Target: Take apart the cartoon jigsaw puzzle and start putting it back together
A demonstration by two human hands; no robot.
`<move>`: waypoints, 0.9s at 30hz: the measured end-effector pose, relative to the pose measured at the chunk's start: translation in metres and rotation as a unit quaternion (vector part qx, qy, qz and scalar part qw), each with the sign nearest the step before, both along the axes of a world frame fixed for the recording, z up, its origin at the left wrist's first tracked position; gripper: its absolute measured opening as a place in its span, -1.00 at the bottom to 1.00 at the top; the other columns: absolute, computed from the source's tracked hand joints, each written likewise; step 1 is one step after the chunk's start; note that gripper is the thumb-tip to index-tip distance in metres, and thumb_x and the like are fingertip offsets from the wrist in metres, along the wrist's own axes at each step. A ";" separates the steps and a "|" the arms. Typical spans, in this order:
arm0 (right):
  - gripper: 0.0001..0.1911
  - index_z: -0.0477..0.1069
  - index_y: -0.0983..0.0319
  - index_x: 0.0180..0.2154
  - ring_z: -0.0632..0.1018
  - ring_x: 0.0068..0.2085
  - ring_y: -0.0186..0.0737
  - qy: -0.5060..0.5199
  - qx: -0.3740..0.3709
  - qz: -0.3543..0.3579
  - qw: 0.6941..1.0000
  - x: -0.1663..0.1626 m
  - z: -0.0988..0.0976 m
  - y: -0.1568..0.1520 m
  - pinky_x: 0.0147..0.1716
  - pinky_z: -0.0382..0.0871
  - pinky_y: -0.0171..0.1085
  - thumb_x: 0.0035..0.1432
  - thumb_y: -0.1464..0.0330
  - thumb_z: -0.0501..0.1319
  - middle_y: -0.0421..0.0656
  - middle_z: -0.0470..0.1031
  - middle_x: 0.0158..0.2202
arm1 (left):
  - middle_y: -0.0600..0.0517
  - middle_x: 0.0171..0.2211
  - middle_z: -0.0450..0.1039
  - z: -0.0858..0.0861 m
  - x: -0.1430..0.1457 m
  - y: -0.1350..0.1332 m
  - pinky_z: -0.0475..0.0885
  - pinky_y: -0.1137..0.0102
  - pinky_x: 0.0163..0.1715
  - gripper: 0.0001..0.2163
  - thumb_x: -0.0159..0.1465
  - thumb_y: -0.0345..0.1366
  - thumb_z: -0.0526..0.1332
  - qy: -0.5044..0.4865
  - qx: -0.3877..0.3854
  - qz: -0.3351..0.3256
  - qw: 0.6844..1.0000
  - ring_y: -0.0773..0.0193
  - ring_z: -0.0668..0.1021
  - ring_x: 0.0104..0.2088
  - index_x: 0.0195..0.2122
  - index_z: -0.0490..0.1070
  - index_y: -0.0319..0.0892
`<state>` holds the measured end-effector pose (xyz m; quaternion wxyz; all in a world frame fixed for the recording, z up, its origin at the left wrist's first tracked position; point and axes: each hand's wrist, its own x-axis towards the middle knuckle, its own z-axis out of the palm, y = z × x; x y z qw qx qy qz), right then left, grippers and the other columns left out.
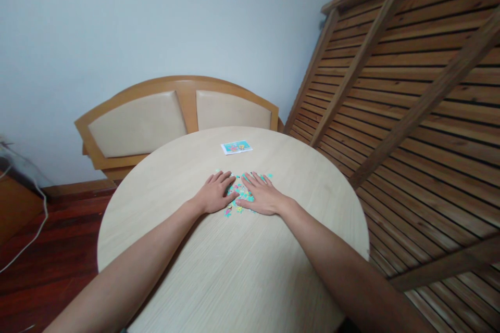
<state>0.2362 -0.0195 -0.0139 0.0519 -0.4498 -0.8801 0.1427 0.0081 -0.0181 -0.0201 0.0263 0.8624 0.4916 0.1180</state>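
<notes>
Small turquoise jigsaw puzzle pieces [239, 193] lie in a loose heap mid-table on the round pale wood-grain table [234, 270], directly under and between both hands. Left hand [214, 195] and right hand [261, 195] lie flat, palms down, fingers spread, gripping nothing; the heap's long axis runs left-right across both, thumbs nearly meeting over it, neither hand clearly nearer. A small turquoise picture card [236, 146] lies further out, well apart, beyond the fingertips.

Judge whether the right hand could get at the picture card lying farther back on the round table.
Probably yes. The right hand lies flat on the puzzle pieces, and only bare table separates it from the picture card; nothing blocks the way.
</notes>
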 end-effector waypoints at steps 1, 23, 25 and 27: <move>-0.04 -0.20 0.24 0.44 -0.23 0.46 0.06 0.004 -0.003 0.003 1.000 0.000 0.001 0.000 0.37 -0.38 0.12 0.25 -0.21 -0.17 -0.04 -0.27 0.48 | -0.15 0.35 0.15 0.000 0.001 0.000 0.10 -0.02 0.31 -0.43 0.38 0.09 0.01 -0.005 0.004 0.000 1.000 -0.11 0.20 0.34 0.28 0.26 -0.15; -0.07 -0.17 0.19 0.44 -0.25 0.46 0.07 0.001 -0.048 -0.053 0.997 0.039 0.006 0.017 0.38 -0.33 0.11 0.23 -0.16 -0.04 -0.07 -0.33 0.48 | -0.16 0.42 -0.03 0.000 -0.002 -0.001 0.00 -0.08 0.32 -0.18 0.27 0.34 -0.03 0.002 -0.051 0.019 0.999 -0.23 0.02 0.40 0.37 0.11 -0.14; -0.06 -0.17 0.19 0.44 -0.22 0.46 0.06 0.004 -0.042 -0.048 0.998 0.034 0.006 0.015 0.38 -0.32 0.09 0.23 -0.20 -0.09 -0.07 -0.30 0.48 | -0.17 0.42 -0.04 0.001 -0.001 -0.002 0.00 -0.08 0.32 -0.17 0.27 0.34 -0.05 0.005 -0.055 0.024 0.998 -0.23 0.01 0.40 0.38 0.09 -0.16; -0.06 -0.17 0.19 0.44 -0.21 0.46 0.05 0.009 -0.039 -0.048 0.998 0.031 0.008 0.013 0.38 -0.31 0.08 0.24 -0.22 -0.15 -0.07 -0.28 0.48 | -0.16 0.42 -0.03 0.002 -0.001 -0.002 0.00 -0.07 0.32 -0.19 0.29 0.32 -0.07 0.001 -0.056 0.028 0.998 -0.21 0.02 0.40 0.38 0.09 -0.16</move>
